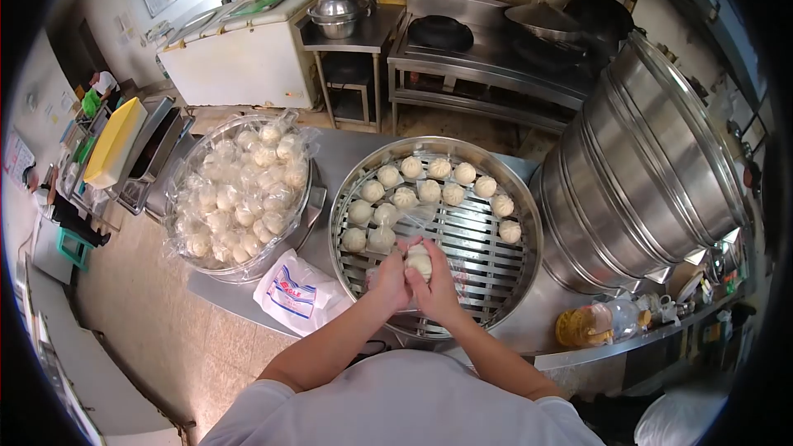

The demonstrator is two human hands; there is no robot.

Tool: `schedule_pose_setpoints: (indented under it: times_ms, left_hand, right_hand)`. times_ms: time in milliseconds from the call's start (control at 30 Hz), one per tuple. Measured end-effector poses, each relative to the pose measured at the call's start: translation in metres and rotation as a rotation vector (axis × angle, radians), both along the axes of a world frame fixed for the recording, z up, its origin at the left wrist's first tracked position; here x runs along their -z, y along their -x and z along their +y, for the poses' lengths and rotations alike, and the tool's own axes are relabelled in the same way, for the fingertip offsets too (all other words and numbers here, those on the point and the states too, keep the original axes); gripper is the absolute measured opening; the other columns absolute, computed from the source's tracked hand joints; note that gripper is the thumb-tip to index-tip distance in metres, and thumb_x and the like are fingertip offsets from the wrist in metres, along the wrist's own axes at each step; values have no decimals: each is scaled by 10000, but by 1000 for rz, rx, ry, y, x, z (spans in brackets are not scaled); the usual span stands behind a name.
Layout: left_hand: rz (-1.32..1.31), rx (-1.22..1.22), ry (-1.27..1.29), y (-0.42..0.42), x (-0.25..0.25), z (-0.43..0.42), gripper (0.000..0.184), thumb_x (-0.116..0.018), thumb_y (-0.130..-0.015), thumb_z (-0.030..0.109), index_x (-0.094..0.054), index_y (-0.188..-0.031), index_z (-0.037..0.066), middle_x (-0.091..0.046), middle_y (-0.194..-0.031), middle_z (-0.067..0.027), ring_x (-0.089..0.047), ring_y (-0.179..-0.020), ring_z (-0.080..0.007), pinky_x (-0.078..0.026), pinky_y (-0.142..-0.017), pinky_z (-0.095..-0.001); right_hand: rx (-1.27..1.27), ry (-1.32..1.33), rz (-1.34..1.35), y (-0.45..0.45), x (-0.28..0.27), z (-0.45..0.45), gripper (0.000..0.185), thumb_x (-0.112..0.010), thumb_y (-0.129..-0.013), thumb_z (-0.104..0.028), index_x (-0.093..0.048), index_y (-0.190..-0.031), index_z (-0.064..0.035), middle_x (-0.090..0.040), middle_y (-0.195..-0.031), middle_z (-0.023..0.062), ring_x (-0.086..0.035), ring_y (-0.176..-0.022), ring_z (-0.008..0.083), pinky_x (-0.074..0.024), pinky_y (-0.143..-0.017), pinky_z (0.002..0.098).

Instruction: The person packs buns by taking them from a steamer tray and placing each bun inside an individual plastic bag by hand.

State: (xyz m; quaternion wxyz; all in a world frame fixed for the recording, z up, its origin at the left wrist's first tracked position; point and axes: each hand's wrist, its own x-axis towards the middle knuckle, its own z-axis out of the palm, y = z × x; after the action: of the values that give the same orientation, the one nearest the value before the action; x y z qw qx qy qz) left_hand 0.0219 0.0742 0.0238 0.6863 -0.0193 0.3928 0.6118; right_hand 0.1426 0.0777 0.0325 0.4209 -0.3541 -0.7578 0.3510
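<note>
Both my hands meet over the near part of a round slatted steamer tray. Between them is a white bun, with my right hand closed around its right side. My left hand is closed against the bun's left side, beside some clear plastic; its fingertips are partly hidden. Several pale pleated buns stand in the tray along its far, left and right parts. A thin clear plastic piece lies near the tray's middle, just beyond my hands.
Left of the tray, a large round pan holds many plastic-wrapped buns. A white printed bag lies nearer. Tall stacked steel steamers stand at right, with oil bottles below. Two people are at far left.
</note>
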Motion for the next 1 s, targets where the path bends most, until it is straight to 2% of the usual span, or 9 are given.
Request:
schedule_pose_setpoints:
  times_ms: [67, 200, 233, 367, 467, 567, 800, 833, 1000]
  left_hand:
    - [251, 48, 132, 0, -44, -7, 407, -361, -1086, 261, -629, -1301, 43, -694, -1111, -122, -695, -973, -283, -568, -870, -391]
    - [1134, 291, -86, 42, 14, -1, 257, -548, -1017, 207, -713, -1103, 29, -720, -836, -90, -701, -760, -266, -550, -735, -381]
    - [1311, 269, -94, 50, 17, -1, 216, -601, -992, 192, -723, -1057, 27, -716, -789, -88, -695, -722, -255, -544, -702, -384]
    - [1601, 181, -106, 42, -34, -18, 110, -737, -898, 81, -699, -912, -21, -739, -827, -93, -675, -686, -187, -528, -622, -345]
    - [1357, 112, -384, 34, -38, -25, 110, -734, -911, 85, -695, -919, -18, -727, -820, -90, -636, -690, -134, -514, -611, -331]
    - [1331, 230, -551, 38, -41, -34, 86, -703, -943, 75, -689, -946, -10, -678, -784, -33, -588, -720, -91, -501, -660, -307]
    - [781, 413, -598, 59, 10, -42, 137, -612, -1028, 108, -648, -917, 36, -632, -856, 34, -543, -809, -77, -458, -765, -248]
    - [796, 450, -385, 47, -16, -49, 102, -616, -1024, 98, -667, -968, 30, -655, -882, 25, -558, -832, -76, -466, -781, -249]
    - [976, 337, -468, 30, -29, -38, 126, -649, -1013, 104, -697, -1096, 24, -707, -922, -10, -610, -806, -75, -512, -730, -261]
  right_hand:
    - [68, 376, 244, 2, 9, 0, 554, -676, -988, -305, -511, -1420, -1, -617, -1279, 187, -633, -1164, 303, -516, -986, 384]
    - [188, 996, 639, -19, -6, -6, 405, -690, -984, -281, -625, -1302, -40, -695, -1089, 84, -707, -889, 180, -577, -658, 297]
    - [169, 1019, 636, -26, -22, -11, 383, -690, -965, -231, -633, -1292, -41, -703, -1051, 87, -700, -784, 156, -528, -522, 286]
    - [-176, 883, 403, -42, -75, -20, 415, -656, -939, -195, -646, -1310, -10, -718, -1038, 120, -720, -790, 193, -525, -496, 277]
    - [-243, 1068, 99, -32, -85, -1, 556, -646, -936, -193, -539, -1447, -1, -721, -1066, 130, -728, -792, 210, -522, -490, 282]
    - [-281, 1238, 280, -29, -61, 17, 659, -616, -953, -258, -420, -1556, -80, -719, -1116, 120, -728, -776, 248, -519, -487, 321]
    - [-239, 1433, 665, -36, -11, 20, 599, -492, -1017, -366, -369, -1579, -199, -709, -1205, 81, -714, -774, 260, -425, -476, 344]
    - [-183, 1391, 688, -30, -23, 14, 596, -514, -1022, -325, -384, -1577, -148, -722, -1145, 94, -708, -744, 251, -437, -456, 333]
    - [-30, 1041, 588, -9, -4, -3, 582, -598, -1006, -143, -428, -1544, -1, -717, -993, 84, -675, -712, 148, -511, -485, 300]
